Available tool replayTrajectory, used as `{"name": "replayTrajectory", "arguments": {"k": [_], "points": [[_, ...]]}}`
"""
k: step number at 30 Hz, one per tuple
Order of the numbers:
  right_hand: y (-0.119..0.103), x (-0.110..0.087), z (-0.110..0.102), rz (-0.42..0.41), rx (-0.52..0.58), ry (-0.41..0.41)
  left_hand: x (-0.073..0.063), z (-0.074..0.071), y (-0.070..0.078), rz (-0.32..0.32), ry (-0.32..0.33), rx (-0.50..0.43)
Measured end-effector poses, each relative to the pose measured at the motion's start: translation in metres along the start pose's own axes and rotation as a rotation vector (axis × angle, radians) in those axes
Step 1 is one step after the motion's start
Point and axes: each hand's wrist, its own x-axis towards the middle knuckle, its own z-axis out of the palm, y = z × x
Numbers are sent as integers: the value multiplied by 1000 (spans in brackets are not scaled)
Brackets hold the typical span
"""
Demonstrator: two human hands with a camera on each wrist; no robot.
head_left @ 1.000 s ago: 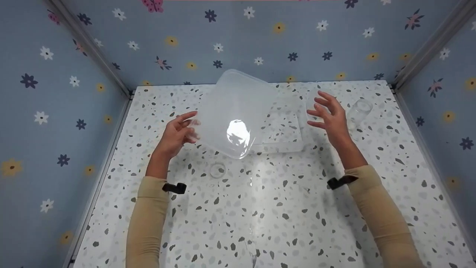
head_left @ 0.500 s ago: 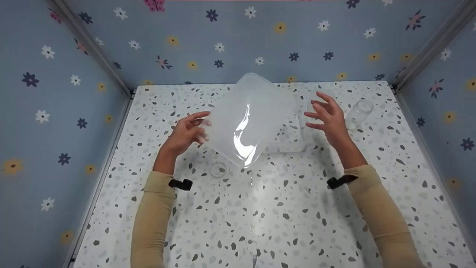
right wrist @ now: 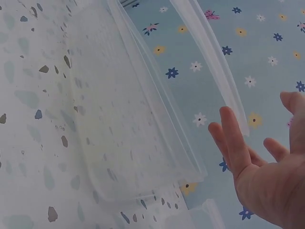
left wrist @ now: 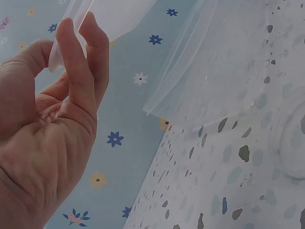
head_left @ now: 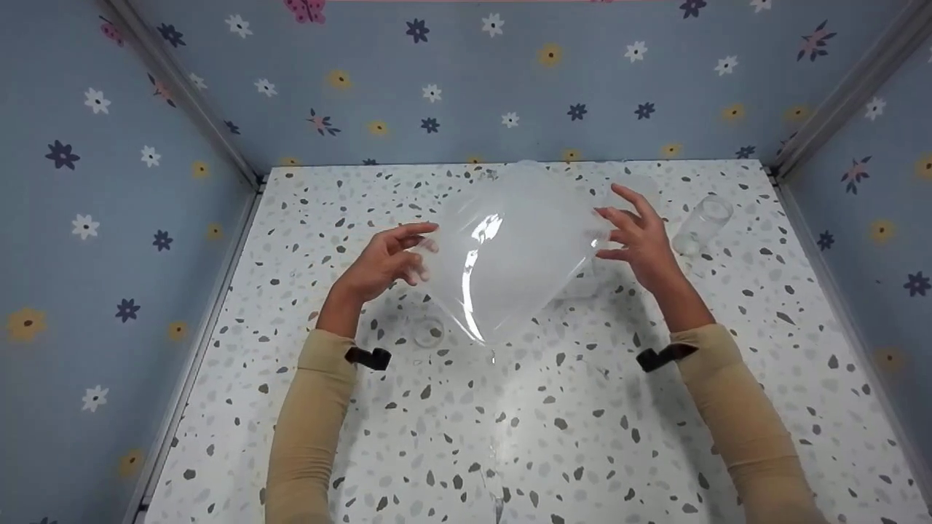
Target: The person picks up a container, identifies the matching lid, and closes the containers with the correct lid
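A translucent plastic lid with rounded corners is held up over a clear plastic box. My left hand pinches the lid's left corner between thumb and fingers, as the left wrist view shows. At the opposite corner is my right hand, its fingers spread and only loosely bent. In the right wrist view its fingertips are at the lid's edge; whether they touch it I cannot tell. The lid hides most of the box in the head view; a strip of its front side shows.
A clear jar is to the right of my right hand. Behind that hand is another small clear piece, partly hidden. A clear round ring-like piece lies on the speckled table. Flower-patterned walls enclose the back and sides.
My left hand has carried the lid rightward and slightly nearer, over more of the box, until its right corner reaches my right hand. The right hand has barely moved.
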Motion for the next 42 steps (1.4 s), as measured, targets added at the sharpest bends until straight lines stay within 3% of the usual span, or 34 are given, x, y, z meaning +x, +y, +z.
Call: {"name": "replayTrajectory", "arguments": {"k": [12, 21, 32, 37, 42], "points": [[-1, 0, 5, 2, 56, -109, 7, 7, -1, 12, -77, -38], [3, -2, 3, -15, -7, -127, 9, 9, -4, 13, -93, -23], [3, -1, 2, -31, 86, -112, 9, 13, -7, -11, -79, 0], [2, -2, 2, -58, 139, -84, 11, 17, -8, -22, -27, -36], [2, -3, -1, -122, 139, -31, 10, 23, -9, -34, 72, -151]]}}
